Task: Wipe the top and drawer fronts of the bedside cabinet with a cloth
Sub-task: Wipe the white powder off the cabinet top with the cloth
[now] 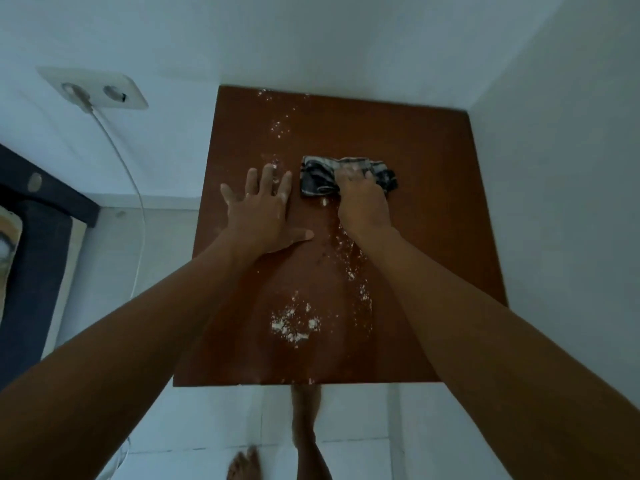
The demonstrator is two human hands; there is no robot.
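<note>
I look straight down on the brown top of the bedside cabinet [433, 209], which stands in a corner of white walls. White powder [292, 323] lies in patches near the front edge and in a trail toward the back left. A folded dark checked cloth [318, 176] lies near the middle of the top. My right hand [360, 199] presses down on it, fingers curled over its right half. My left hand [263, 209] rests flat on the wood just left of the cloth, fingers spread and dusted white. The drawer fronts are hidden below the top.
A white double wall socket [104, 91] sits on the left wall, with a white cable [135, 188] hanging down to the floor. A dark bed frame [38, 216] shows at the far left. My bare feet [304, 445] stand on white floor tiles in front of the cabinet.
</note>
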